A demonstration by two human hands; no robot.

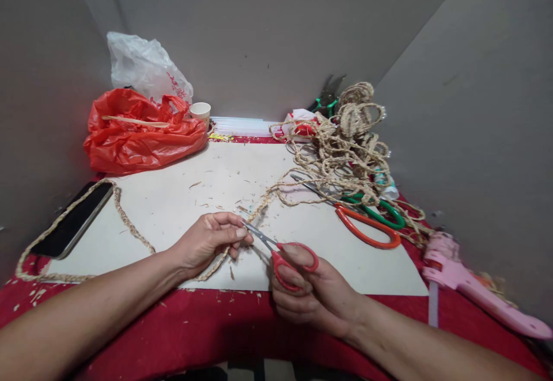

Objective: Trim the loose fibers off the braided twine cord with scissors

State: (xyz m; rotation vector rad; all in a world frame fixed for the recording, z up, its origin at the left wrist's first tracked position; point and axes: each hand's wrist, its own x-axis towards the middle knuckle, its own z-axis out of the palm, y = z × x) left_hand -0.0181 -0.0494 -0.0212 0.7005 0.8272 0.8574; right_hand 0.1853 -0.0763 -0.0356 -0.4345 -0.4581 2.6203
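My left hand (216,237) pinches a braided straw rope (260,207) over the white sheet (233,174). One end of the rope loops to the left under my left forearm, and the other runs up toward a tangled heap of rope (345,145) at the right back. My right hand (306,294) has its fingers through the red handles of small scissors (268,242). The scissor blades point left, with their tips at my left fingertips beside the rope. Whether the tips touch the rope is too small to tell.
A red plastic bag (138,145) and a paper cup (201,111) stand at the back left, near a phone (75,220). Orange-handled scissors (367,234) lie beside the heap. A pink glue gun (475,289) rests far right. Grey panels (259,35) enclose the table.
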